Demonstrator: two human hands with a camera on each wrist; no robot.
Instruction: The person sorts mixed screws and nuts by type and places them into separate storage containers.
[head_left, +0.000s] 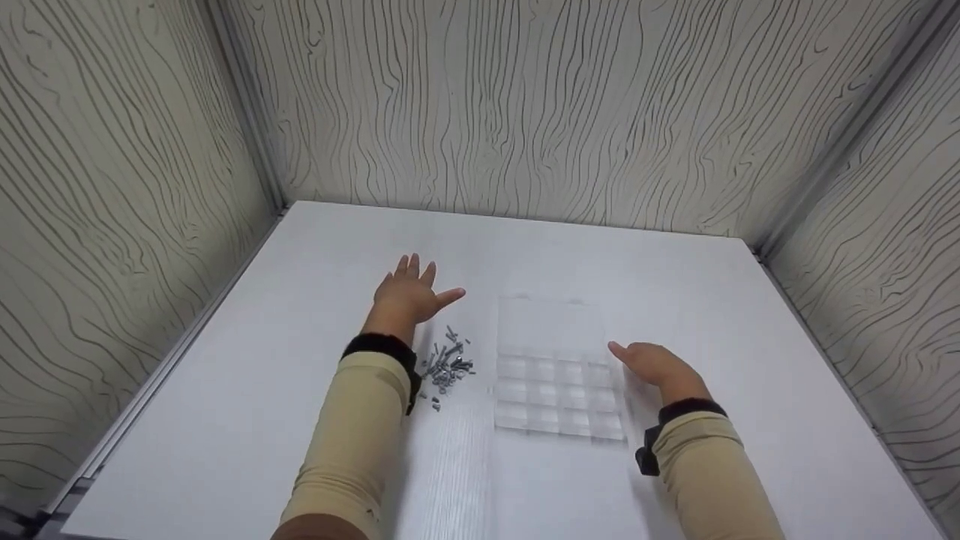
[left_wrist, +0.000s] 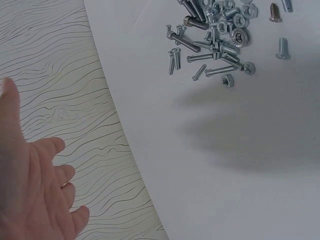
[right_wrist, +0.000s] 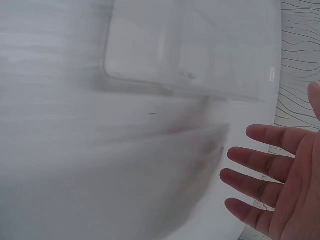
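My left hand [head_left: 407, 295] hovers with its fingers spread, just beyond a pile of bolts, screws and nuts [head_left: 448, 365] on the white table. In the left wrist view the pile [left_wrist: 215, 45] shows silvery bolts, hex nuts and a few loose screws, and the left hand [left_wrist: 42, 185] holds nothing. A clear plastic compartment box [head_left: 559, 397] lies right of the pile, its transparent lid [head_left: 551, 322] laid back flat. Beside the box's right edge is my right hand [head_left: 656, 364], thumb toward it. Its fingers are extended and hold nothing in the right wrist view.
The white table [head_left: 262, 375] carries the pile and the box. Wood-grain patterned panels [head_left: 487, 112] stand behind it and at both sides, joined by grey metal posts [head_left: 244, 112]. Black bands with small cameras circle both wrists.
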